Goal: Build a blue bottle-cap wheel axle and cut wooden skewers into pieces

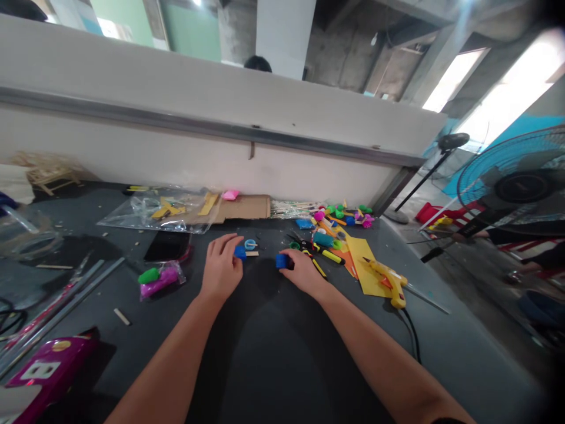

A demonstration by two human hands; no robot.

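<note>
Over the middle of the counter, a blue cylinder is pinched in my right hand, unjoined to the blue piece at my left hand, grip unclear; can't tell what's left, glue gun lying unheld.

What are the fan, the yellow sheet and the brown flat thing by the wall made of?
Fan: its cage looks like thin metal wire; the dark hub could be plastic.
Yellow sheet: probably paper or thin foam, smooth and matte.
Brown flat piece: seems to be cardboard, dull and tan.
</note>
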